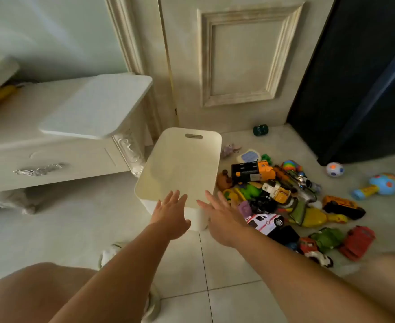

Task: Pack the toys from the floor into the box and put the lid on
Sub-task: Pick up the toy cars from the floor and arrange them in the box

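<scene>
Our left hand [170, 213] and right hand [219, 217] were both spread wide, fingers straight and apart, palms down, holding nothing. They reached side by side toward the near rim of the white storage box [182, 159]. The fingertips overlapped that rim in the head view, but we could not tell whether they touched it. We judged the two flat hands were set to take the box by its near edge, either to steady it or to draw it closer.

The box stood open on the tiled floor [215, 299], its inside bare, a handle slot cut in the far wall. Nothing was packed yet.

The toy heap [273, 194] lay just beside the box on our right, near enough to pack without shifting the box far. A white ambulance [265, 221] sat at its near edge and an orange-and-black truck [252, 171] at its far edge. A spotted ball [335, 169], a blue toy hammer [378, 185] and a small dark green toy [260, 130] lay well apart from the heap.

The white lid [96, 106] rested flat on the carved white cabinet [52, 159] to our left, one corner overhanging. It seemed parked there out of the way, kept for the last step.
</scene>
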Available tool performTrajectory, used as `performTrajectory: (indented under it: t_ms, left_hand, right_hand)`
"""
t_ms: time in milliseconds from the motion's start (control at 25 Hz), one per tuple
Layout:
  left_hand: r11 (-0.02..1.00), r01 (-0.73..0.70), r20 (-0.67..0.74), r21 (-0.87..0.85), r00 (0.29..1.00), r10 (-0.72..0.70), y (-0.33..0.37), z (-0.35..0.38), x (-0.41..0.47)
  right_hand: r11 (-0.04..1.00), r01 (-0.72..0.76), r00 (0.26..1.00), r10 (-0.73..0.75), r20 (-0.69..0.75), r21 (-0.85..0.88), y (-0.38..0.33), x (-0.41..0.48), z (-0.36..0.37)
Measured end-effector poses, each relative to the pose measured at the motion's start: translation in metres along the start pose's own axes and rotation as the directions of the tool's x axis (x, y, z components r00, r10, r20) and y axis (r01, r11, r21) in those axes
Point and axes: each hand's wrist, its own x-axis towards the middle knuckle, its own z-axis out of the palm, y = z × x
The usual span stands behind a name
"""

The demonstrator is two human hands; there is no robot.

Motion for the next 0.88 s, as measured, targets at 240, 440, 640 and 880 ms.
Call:
performTrajectory:
  t_ms: [240,440,640,880]
  left_hand:
    - [0.989,-0.018,-0.062,0.146,0.998,0.028,-0.007,0.033,0.009]
    - [0.976,-0.115,-0.049,0.183,0.991,0.126,0.018,0.032,-0.002]
    - [0.963,-0.239,0.301,0.128,0.934,0.192,0.032,0.026,-0.019]
    - [0.987,-0.069,0.676,-0.144,0.722,0.149,0.026,0.007,-0.011]
  right_hand:
    - [0.999,-0.037,0.999,0.037,-0.011,-0.008,0.007,0.013,0.019]
    - [0.997,-0.027,0.998,0.023,-0.057,-0.071,0.002,0.000,0.010]
    - [0.995,0.049,0.995,-0.041,0.088,-0.086,0.004,-0.040,0.003]
    - [0.922,-0.111,0.934,-0.030,0.355,0.372,0.014,-0.051,-0.010]
